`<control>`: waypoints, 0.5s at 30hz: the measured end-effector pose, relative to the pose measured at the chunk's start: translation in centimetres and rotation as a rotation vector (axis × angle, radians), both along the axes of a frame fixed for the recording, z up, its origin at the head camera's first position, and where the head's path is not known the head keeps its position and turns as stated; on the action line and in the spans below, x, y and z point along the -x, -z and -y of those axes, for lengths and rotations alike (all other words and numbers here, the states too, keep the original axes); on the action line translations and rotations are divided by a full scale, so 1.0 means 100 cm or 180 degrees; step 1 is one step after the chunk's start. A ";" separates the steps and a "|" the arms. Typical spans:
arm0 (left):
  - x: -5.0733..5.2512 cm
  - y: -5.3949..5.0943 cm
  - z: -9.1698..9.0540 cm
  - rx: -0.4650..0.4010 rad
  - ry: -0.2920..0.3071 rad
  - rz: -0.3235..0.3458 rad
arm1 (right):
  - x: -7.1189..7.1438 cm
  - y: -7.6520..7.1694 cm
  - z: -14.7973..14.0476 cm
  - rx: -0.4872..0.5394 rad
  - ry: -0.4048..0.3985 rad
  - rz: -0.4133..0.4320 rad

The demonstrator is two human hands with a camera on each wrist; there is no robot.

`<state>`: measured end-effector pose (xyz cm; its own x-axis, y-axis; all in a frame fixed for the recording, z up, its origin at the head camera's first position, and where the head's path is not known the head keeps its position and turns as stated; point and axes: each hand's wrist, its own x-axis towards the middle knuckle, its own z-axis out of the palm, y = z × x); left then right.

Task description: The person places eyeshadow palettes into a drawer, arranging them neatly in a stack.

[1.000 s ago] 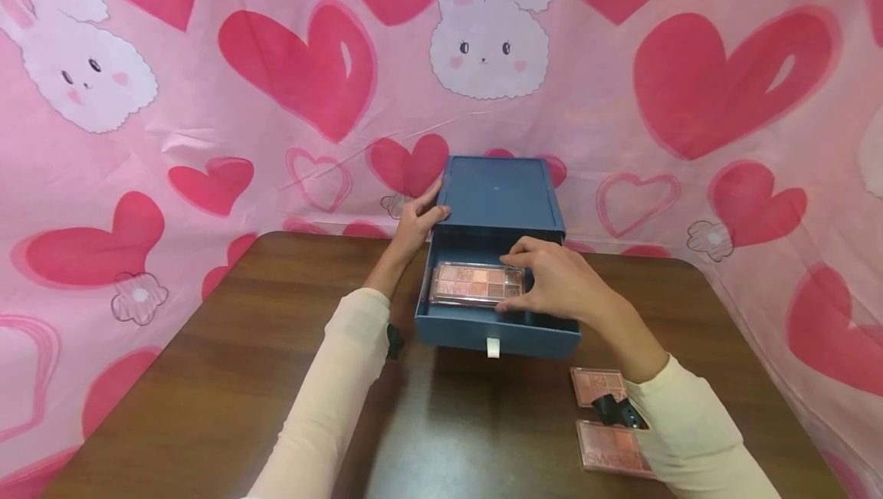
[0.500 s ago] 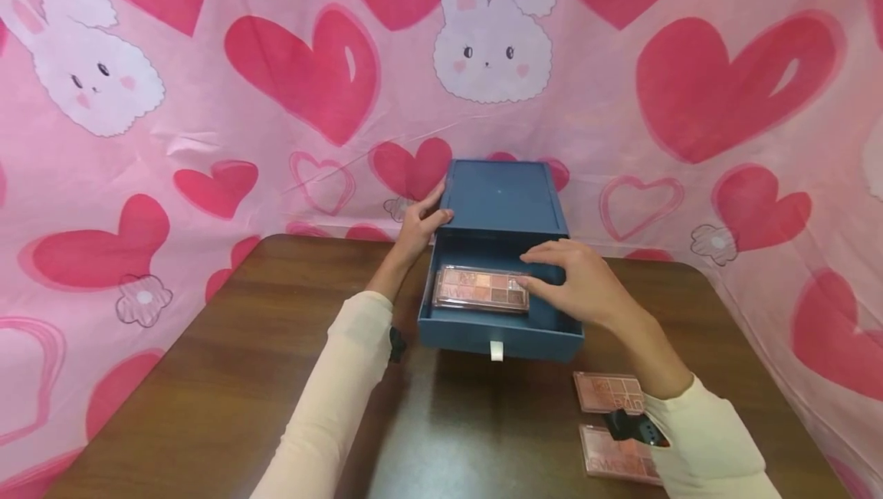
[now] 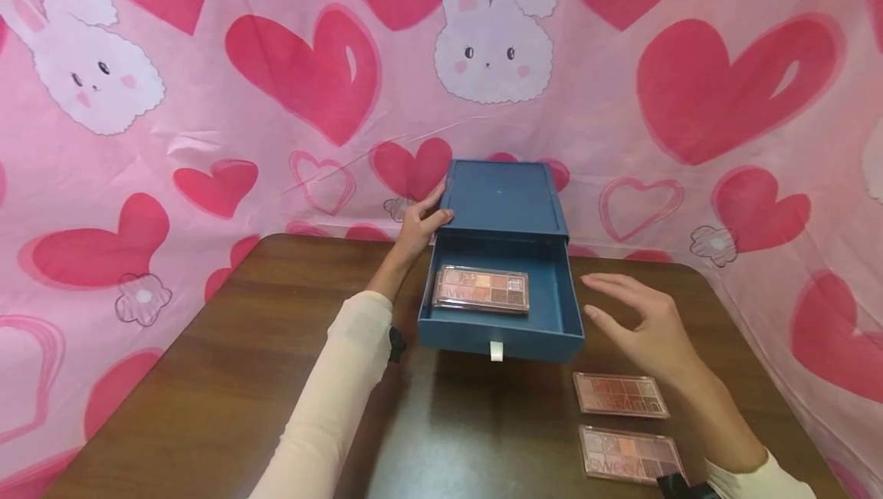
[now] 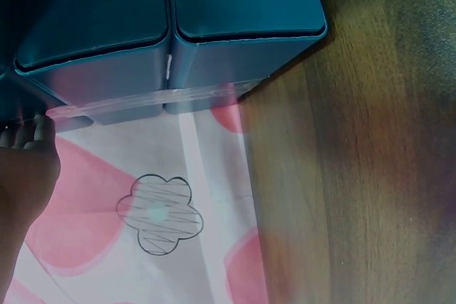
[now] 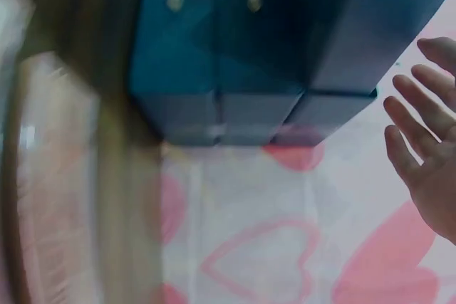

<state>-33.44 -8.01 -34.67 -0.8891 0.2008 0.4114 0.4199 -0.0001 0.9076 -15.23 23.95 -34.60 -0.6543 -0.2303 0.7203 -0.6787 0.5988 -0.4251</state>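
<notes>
A blue drawer unit (image 3: 507,196) stands at the table's far edge, its top drawer (image 3: 498,338) pulled out. In the drawer's left part lies a clear-lidded eyeshadow palette (image 3: 483,289); its thick edge may be a stack. My left hand (image 3: 417,227) holds the unit's left side, thumb over the top edge. To the right of the drawer is my right hand (image 3: 645,323), in the air, fingers spread and holding nothing. Nearer me on the table, two more palettes lie flat: a reddish palette (image 3: 621,395) and a paler palette (image 3: 629,454) in front of it.
The brown wooden table (image 3: 276,376) extends on both sides of the unit. A pink cloth (image 3: 276,100) with hearts and rabbits hangs behind it. A white pull tab (image 3: 497,351) sits on the drawer front. In the right wrist view, lower drawers (image 5: 178,48) show below.
My right hand has let go of the palette in the drawer and moved right, out over the table. The left hand stays on the unit.
</notes>
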 end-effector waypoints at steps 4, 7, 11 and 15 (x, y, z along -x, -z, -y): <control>0.002 0.000 -0.002 -0.0076 0.0030 -0.0029 | -0.011 0.018 -0.016 0.0088 0.0065 0.0058; 0.001 0.000 -0.003 -0.0074 0.0034 -0.0008 | -0.019 0.032 -0.026 0.0096 0.0178 0.0207; 0.000 -0.002 -0.004 -0.0034 -0.0001 0.0015 | -0.024 0.049 -0.038 0.0028 0.0336 0.0398; 0.000 0.000 -0.002 0.0015 -0.0051 -0.0004 | -0.026 0.066 -0.050 -0.0122 0.0431 0.0559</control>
<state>-33.43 -7.79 -34.65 -0.8917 0.1883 0.4115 0.4209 0.0109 0.9071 -12.67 28.92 -41.19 -0.7957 -0.1566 0.5850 -0.5086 0.6974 -0.5049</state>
